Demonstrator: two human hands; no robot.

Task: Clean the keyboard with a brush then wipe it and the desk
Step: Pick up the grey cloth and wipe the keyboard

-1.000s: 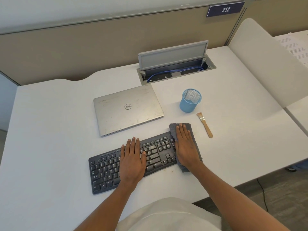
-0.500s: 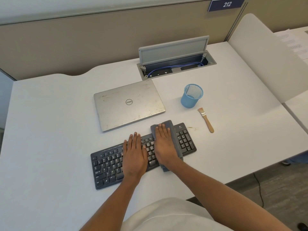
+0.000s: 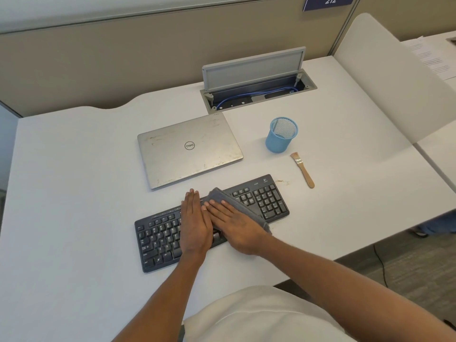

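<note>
Shifted leftward, cloth lies across the keyboard beneath the right grip, fingers straight, pressing; left grip, flat on keys, touches it at nine o'clock; brush rests at two o'clock

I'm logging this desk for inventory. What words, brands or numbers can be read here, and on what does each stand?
"212": white figures on the blue sign at the top right.
"DELL": round logo on the lid of the closed laptop, seen upside down.
On the keyboard: the corner logo, model mark and key letters are too small to read.
On the paper at the far right: the print is too blurred to read.
</note>
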